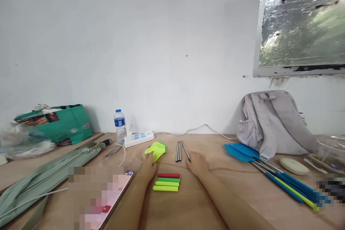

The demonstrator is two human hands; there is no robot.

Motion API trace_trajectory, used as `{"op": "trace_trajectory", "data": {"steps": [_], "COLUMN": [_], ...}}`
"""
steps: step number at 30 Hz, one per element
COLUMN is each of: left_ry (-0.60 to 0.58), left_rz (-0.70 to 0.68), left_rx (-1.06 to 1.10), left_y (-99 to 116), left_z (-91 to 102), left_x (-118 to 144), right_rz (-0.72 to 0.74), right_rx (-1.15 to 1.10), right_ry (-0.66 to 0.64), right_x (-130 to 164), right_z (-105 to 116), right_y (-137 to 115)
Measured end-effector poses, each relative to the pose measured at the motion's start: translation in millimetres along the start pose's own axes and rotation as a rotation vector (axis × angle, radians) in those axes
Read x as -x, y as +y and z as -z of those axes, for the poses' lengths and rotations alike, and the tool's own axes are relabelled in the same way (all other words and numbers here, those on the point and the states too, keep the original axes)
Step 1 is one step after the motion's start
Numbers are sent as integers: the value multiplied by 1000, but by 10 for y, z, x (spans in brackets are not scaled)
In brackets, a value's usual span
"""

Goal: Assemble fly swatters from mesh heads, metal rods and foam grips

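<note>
Right hand (198, 165) has its grip at the slanted metal rod (185, 150) on the counter (167, 212), left hand (148, 167) is on the yellow mesh swatter head (156, 150). Can't tell if either's pinching. I'd go light so the rod doesn't roll. Water bottle (120, 124)'s capped; can't see inside the green tote (64, 124) or backpack (280, 122).

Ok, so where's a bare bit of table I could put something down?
There's bare table between the right hand and the blue paddle heads, and more on the near side of the coloured sticks, between the forearms. It's crowded on the left, with the phone, pale green bag and power strip, and around the backpack.
</note>
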State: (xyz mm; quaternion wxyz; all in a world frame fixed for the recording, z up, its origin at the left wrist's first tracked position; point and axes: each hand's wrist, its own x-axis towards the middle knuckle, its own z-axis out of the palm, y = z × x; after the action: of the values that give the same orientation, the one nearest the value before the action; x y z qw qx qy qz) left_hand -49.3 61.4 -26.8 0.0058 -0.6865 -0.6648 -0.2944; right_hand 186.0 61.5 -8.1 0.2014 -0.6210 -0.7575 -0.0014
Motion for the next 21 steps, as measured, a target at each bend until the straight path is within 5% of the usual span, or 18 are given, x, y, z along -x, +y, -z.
{"op": "trace_trajectory", "data": {"steps": [13,21], "left_ry": [-27,56], "left_rz": [-20,-47], "left_rx": [-11,-188], "left_y": [51,184], "left_z": [127,266], "left_x": [107,200], "right_rz": [-133,-377], "right_rx": [-199,-756], "right_ry": [-52,84], "right_x": [499,1225], "right_z": [197,283], "right_y": [331,780]}}
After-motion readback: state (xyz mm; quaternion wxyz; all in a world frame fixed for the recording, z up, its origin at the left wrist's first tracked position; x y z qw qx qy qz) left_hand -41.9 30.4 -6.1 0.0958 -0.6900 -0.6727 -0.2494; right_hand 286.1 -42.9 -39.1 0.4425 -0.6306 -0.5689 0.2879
